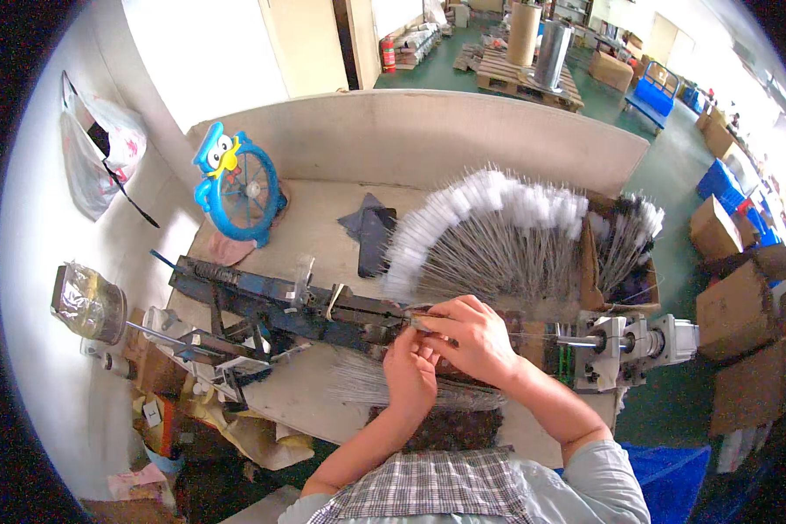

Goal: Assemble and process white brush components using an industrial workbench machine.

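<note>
My right hand (473, 339) is closed in a pinch on a thin metal wire (537, 335), which runs right toward the spindle of a metal rotary unit (627, 341). Just below and left of it, my left hand (411, 370) has its fingertips pressed together; whatever lies between them is hidden. Both hands meet at the right end of a long dark machine bed (275, 301). Behind them fans a large heap of wire brushes (489, 236) with white bristle tips. More bare wires (362, 377) lie beneath my left hand.
A blue cartoon-bird fan (240, 188) and a dark phone (376, 240) sit at the back left. An open carton (620, 262) holds darker brushes at the right. A low board (410, 135) edges the bench. A tape-wrapped container (90, 303) is far left.
</note>
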Demonstrator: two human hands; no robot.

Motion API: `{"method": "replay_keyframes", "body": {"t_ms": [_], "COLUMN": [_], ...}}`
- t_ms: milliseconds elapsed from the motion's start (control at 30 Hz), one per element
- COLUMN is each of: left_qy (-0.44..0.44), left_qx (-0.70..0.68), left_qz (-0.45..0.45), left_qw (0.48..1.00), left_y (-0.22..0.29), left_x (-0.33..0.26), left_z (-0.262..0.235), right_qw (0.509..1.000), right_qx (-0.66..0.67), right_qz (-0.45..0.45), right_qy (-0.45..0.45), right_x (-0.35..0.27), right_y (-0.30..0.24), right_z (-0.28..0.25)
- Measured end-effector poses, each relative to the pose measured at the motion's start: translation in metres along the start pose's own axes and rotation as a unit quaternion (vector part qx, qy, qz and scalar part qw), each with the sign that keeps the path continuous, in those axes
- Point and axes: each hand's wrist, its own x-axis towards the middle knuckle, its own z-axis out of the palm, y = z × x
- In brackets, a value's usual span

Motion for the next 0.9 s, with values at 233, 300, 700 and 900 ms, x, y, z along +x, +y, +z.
{"method": "replay_keyframes", "body": {"t_ms": [233,300,700,900], "left_qy": [-0.01,-0.004,0.008,-0.007], "left_qx": [-0.002,0.013,0.05,0.047], "left_qz": [-0.016,-0.003,0.01,0.006], "left_qw": [1.0,1.0,0.999,0.999], "left_y": [0.004,-0.001,0.004,0.0], "left_x": [-0.001,0.001,-0.005,-0.002], "left_z": [0.003,-0.002,0.007,0.006], "right_qw": [0.999,0.999,0.995,0.996], "right_qx": [-0.032,-0.036,-0.064,-0.047], "right_qz": [0.005,0.006,0.012,0.003], "right_qy": [0.041,0.04,0.076,0.077], "right_x": [-0.009,-0.01,-0.009,-0.012], "right_y": [-0.002,0.0,-0.007,0.002], "right_z": [-0.002,-0.001,0.009,0.005]}}
